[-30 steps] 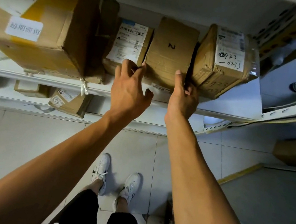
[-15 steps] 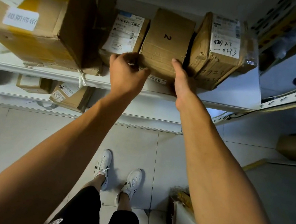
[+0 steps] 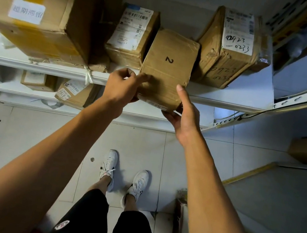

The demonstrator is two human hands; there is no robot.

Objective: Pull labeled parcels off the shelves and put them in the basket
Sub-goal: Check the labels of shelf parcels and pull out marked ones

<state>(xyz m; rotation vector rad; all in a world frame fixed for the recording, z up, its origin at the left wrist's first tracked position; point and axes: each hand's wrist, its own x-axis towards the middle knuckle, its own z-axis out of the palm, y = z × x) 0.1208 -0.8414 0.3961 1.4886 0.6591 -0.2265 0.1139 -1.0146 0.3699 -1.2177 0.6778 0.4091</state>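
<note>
1. The step in hand is pulling a parcel off the shelf (image 3: 231, 103): the box marked "2" (image 3: 167, 68) juts forward past the shelf edge, between a barcode-labelled parcel (image 3: 130, 34) and a taped parcel with handwritten numbers (image 3: 231, 48).
2. The left hand (image 3: 122, 88) pinches the box's near left corner, fingers curled onto its face.
3. The right hand (image 3: 184, 111) cups the near right corner, thumb up along the side, fingers beneath.
4. A white label shows on the box's underside edge.
5. Next, judging by this, the box must be drawn clear and carried to the basket, which cannot be identified with certainty here.
</note>
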